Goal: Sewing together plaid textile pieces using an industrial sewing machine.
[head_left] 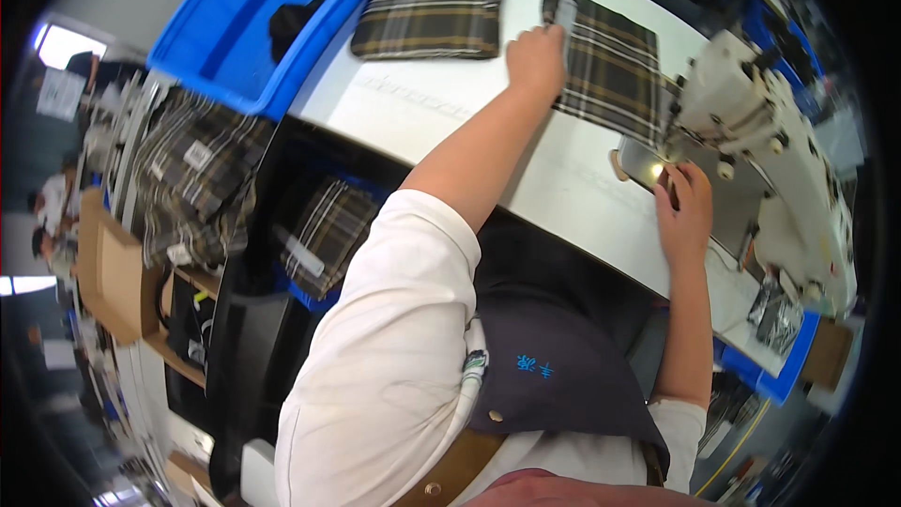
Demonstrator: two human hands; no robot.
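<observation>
My left hand (538, 63) is closed on the left edge of a dark plaid fabric piece (615, 61), by a pale strip along that edge. The fabric lies on the white sewing table, and its near right corner reaches under the head of a white sewing machine (741, 103). Close to the lit metal plate below the needle, my right hand (687, 199) has its fingers bent together around something small and dark that I cannot make out. A stack of folded plaid fabric (432, 11) rests on the table to the left of my left hand.
A blue bin (225, 23) with dark items stands at the far left. More plaid fabric (202, 164) hangs below it, and a plaid bundle (328, 230) sits under the table edge. A cardboard box (113, 268) is further left. At right lies a small blue tray (788, 366).
</observation>
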